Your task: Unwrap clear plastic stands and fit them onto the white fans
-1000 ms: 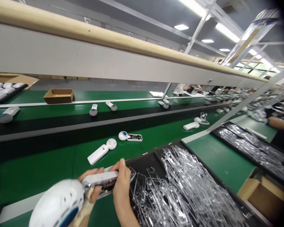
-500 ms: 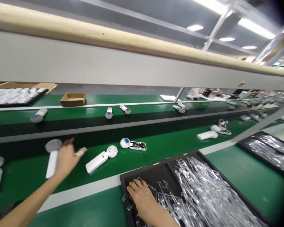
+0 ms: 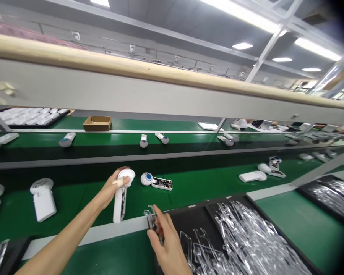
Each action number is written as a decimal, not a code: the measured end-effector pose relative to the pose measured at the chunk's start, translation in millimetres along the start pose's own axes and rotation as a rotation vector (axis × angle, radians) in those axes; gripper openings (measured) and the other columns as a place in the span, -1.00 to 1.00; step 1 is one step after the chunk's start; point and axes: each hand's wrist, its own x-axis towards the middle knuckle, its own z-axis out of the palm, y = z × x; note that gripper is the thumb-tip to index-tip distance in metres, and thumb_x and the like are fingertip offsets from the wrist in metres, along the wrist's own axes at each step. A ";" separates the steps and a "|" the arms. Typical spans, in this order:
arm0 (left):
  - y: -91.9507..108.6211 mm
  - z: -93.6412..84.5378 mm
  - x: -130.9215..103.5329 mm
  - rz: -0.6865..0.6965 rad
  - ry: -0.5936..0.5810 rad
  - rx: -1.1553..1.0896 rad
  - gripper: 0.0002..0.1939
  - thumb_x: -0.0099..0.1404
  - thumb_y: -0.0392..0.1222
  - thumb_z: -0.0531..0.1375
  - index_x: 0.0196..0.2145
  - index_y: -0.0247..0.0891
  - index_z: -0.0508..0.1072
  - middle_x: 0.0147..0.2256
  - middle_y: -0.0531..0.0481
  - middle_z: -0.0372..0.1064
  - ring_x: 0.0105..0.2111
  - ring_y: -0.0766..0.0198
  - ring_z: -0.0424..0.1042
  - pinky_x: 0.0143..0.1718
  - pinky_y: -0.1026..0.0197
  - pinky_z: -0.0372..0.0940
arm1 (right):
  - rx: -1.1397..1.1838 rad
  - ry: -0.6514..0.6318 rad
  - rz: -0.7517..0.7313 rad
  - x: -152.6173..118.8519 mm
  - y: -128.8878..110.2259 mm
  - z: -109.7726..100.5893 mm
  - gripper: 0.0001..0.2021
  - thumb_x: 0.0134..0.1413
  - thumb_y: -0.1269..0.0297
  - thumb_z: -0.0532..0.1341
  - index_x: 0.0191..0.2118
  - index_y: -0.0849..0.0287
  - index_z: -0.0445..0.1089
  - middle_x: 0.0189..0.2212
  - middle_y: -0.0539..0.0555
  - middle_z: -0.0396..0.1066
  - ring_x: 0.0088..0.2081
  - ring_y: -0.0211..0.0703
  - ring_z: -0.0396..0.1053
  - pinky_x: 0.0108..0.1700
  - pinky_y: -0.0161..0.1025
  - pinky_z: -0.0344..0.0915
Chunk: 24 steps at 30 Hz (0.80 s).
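Holding the rounded head of a long-handled white plastic device (image 3: 118, 208), the left hand (image 3: 113, 185) was closed snugly over the near side of the green work surface (image 3: 97, 198). By that grip the handle was left uncovered, presumably so that its dark inner side, turned right, could be kept accessible. Whether the handle's lower end was touching the surface could not be told. A thin clear plastic piece (image 3: 151, 220) was pinched narrowly between thumb and fingers by the right hand (image 3: 166, 244), perhaps to keep its curved end free (its full outline was hidden by the fingers). The black compartmented tray (image 3: 190, 214) was set beside that hand at near right, probably for short reaching, with a tangled heap of clear plastic pieces (image 3: 246, 233) held in it.

Just beyond the held device, a white round-headed device with an exposed circuit board (image 3: 162, 183) was laid on the surface, which was bordered by a white strip (image 3: 103, 230). A brown cardboard box (image 3: 97, 124) was placed on the far side. Above, the room was crossed by a pale wooden rail (image 3: 149, 72) and lit by white ceiling lights (image 3: 242, 15).
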 end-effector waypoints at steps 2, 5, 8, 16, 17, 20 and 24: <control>17.9 -3.9 -24.0 -0.033 0.002 -0.485 -0.28 0.12 0.15 0.15 0.18 -0.15 0.12 -0.08 -0.12 0.38 -0.16 0.05 0.41 -0.13 0.08 0.30 | 0.050 -0.001 -0.081 2.8 -17.2 16.7 -0.52 0.19 0.14 0.05 0.23 -0.11 0.09 -0.09 0.09 0.34 -0.07 -0.06 0.37 -0.18 -0.26 0.37; 34.4 4.2 -54.2 -0.074 0.032 -0.889 -0.16 -0.04 0.09 0.31 0.18 -0.15 0.17 -0.18 -0.12 0.44 -0.19 0.01 0.42 -0.10 0.01 0.29 | 0.104 0.019 -0.164 7.7 -39.7 34.6 -0.47 0.19 0.16 0.04 0.27 -0.07 0.01 -0.20 0.08 0.27 -0.21 -0.12 0.38 -0.24 -0.24 0.40; 41.0 13.2 -70.5 -0.081 0.011 -1.048 -0.16 -0.06 -0.01 0.36 0.17 -0.11 0.20 -0.19 -0.09 0.45 -0.16 0.02 0.42 -0.06 -0.01 0.27 | 0.097 0.105 -0.182 7.4 -56.0 44.3 -0.47 0.21 0.16 0.01 0.29 -0.08 -0.05 -0.20 0.09 0.22 -0.21 -0.08 0.36 -0.25 -0.16 0.41; 54.9 6.1 -80.1 -0.029 0.043 -1.097 -0.19 -0.10 -0.04 0.39 0.13 -0.11 0.29 -0.12 -0.11 0.44 -0.12 -0.07 0.41 -0.03 -0.06 0.26 | 0.142 0.082 -0.136 -12.4 -58.2 52.4 -0.47 0.26 0.09 -0.07 0.31 -0.19 -0.19 -0.02 0.10 0.31 -0.10 0.00 0.39 -0.21 -0.11 0.41; 55.7 6.5 -82.1 -0.021 0.053 -1.060 -0.19 -0.10 0.01 0.39 0.12 -0.12 0.30 -0.09 -0.12 0.43 -0.10 -0.08 0.39 -0.02 -0.06 0.25 | 0.190 0.060 -0.125 -13.9 -55.7 52.0 -0.48 0.27 0.10 -0.08 0.31 -0.20 -0.20 -0.02 0.07 0.33 -0.12 -0.04 0.41 -0.23 -0.16 0.42; 52.3 13.0 -91.2 -0.073 0.081 -0.843 -0.20 -0.07 0.10 0.36 0.12 -0.14 0.30 -0.04 -0.13 0.39 -0.01 -0.07 0.32 0.05 -0.02 0.19 | 0.243 0.032 -0.094 -15.5 -51.1 43.7 -0.49 0.28 0.14 -0.07 0.30 -0.21 -0.18 -0.09 0.04 0.36 -0.22 -0.12 0.44 -0.29 -0.25 0.41; 42.7 23.9 -107.2 -0.272 0.097 -0.574 -0.29 -0.02 0.12 0.33 0.05 -0.23 0.34 -0.01 -0.19 0.38 0.03 -0.09 0.29 0.01 -0.02 0.21 | 0.137 -0.085 -0.094 -16.0 -53.4 25.7 -0.46 0.21 0.20 0.03 0.28 -0.24 -0.08 -0.10 0.08 0.31 -0.18 -0.04 0.40 -0.21 -0.13 0.38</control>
